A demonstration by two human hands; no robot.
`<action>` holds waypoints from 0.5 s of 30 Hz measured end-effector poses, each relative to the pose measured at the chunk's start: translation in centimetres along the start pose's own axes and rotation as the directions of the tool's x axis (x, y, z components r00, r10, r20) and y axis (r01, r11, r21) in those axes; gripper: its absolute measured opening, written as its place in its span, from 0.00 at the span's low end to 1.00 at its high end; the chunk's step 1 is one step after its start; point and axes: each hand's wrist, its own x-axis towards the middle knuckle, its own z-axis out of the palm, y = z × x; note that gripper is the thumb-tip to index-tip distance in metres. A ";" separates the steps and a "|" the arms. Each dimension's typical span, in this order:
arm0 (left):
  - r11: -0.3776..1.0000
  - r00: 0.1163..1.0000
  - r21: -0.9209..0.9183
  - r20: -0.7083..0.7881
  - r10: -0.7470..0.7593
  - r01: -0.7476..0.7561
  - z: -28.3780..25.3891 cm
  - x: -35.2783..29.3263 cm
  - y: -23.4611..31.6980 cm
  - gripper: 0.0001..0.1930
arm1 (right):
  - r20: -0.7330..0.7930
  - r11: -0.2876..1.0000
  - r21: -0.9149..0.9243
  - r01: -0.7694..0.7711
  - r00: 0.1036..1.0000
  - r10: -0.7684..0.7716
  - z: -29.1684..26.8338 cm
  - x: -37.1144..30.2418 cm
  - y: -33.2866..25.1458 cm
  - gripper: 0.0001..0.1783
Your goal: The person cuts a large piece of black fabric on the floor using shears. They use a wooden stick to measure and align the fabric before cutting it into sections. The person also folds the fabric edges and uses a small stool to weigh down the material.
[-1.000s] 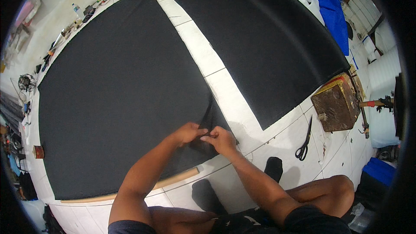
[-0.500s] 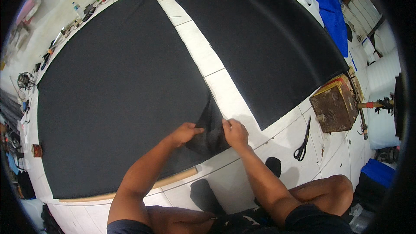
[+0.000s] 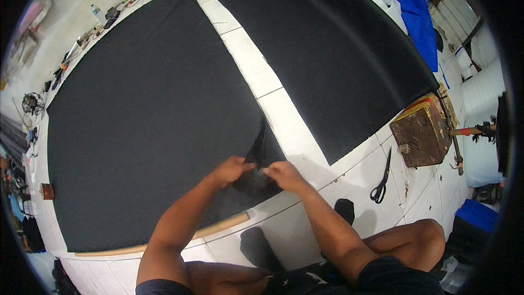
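A large sheet of black fabric (image 3: 142,114) lies spread on the floor in front of me. Near its lower right corner my left hand (image 3: 233,171) is closed on a raised fold of it. My right hand (image 3: 285,176) is over the same corner, just right of the fold, with thumb and fingers pinched together close to my left fingertips. What that pinch holds, if anything, is too small to make out. The sheet's right edge runs past the far side of my right hand.
A second black sheet (image 3: 338,71) lies to the right, across a strip of white floor (image 3: 267,84). Black scissors (image 3: 382,180) lie near a worn brown block (image 3: 420,136). A tan rod (image 3: 224,224) runs along the near edge. Blue fabric (image 3: 415,22) is at far right.
My right hand has let go of the sheet's right edge and moved left and slightly nearer, to the fold by my left hand. My left hand has barely moved.
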 end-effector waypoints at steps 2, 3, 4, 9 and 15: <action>1.000 1.000 0.000 -0.020 -0.002 0.002 0.0 0.6 -0.7 0.12 | 0.013 0.999 -0.003 -0.043 0.999 0.043 -1.6 -0.1 0.3 0.22; 0.999 0.998 0.041 -0.054 -0.007 0.009 0.0 0.8 -1.0 0.12 | -0.022 0.984 -0.023 -0.179 0.984 0.178 -2.1 0.0 0.4 0.22; 0.996 0.997 0.084 -0.079 -0.009 0.015 0.3 1.0 -0.7 0.12 | -0.230 0.984 -0.134 -0.114 0.970 0.081 -2.0 -0.4 0.0 0.23; 0.993 1.000 0.118 -0.003 -0.031 0.031 0.8 -0.3 1.7 0.13 | -0.341 0.936 -0.349 0.042 0.925 -0.168 1.9 -1.1 -1.0 0.28; 0.999 0.997 0.001 0.065 0.049 -0.049 1.2 -0.8 1.1 0.15 | -0.273 0.906 -0.420 0.051 0.945 -0.180 3.3 -1.1 -0.2 0.21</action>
